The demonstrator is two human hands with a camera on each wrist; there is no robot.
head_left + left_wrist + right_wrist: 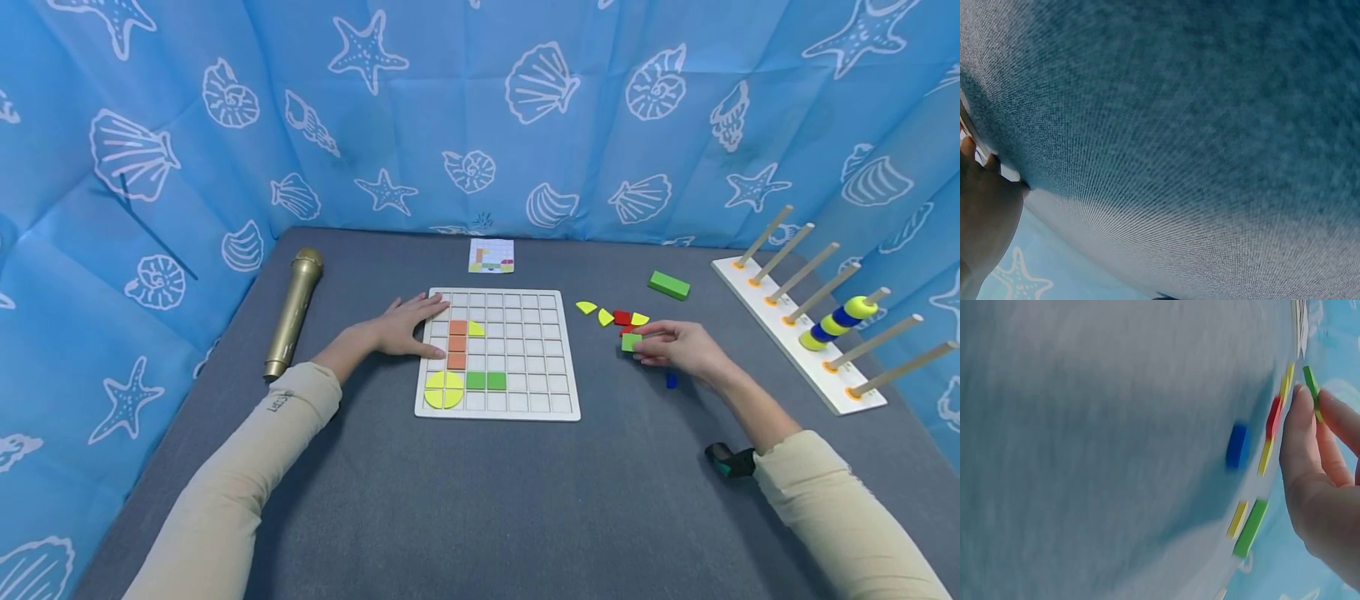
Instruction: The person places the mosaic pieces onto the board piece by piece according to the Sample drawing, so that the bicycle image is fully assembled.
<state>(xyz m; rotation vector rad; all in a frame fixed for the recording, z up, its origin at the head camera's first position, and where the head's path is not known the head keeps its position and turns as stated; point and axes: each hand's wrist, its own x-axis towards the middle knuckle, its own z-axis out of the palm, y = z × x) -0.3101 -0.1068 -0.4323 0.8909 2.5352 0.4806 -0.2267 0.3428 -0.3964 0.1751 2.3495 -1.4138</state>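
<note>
Across a grey worktop (510, 500), from the head view, we see a white grid board (537, 364) lying flat, with the person's left hand (405, 327) resting at its left edge; the fingers reach over that edge fairly straight, and the thumb stands apart from them. On the board we find three orange squares (457, 341) in a column, a yellow quarter-piece (476, 328) beside the topmost, a yellow disc (442, 387) made of four quarters in the near left corner, and two green squares (476, 381) side by side, level with the disc's upper half. Right of the board, the right hand (678, 346) pinches a green tile (631, 342) between thumb and fingers, near loose yellow pieces (605, 317) and red pieces (622, 317); a blue piece (671, 381) lies just beside the hand. Farther off we make out a green block (668, 285), a peg rack (772, 315) with yellow and blue beads (838, 322) on one peg, a printed card (491, 256) beyond the board, and a gold microphone (293, 314) at the left. From the left wrist, we see mostly worktop, with the left hand partly cut off by the picture's edge and its fingers at a pale rim. From the right wrist, we see the green tile clamped between thumb and fingers, raised above the worktop, with the blue piece lying apart from it.
</note>
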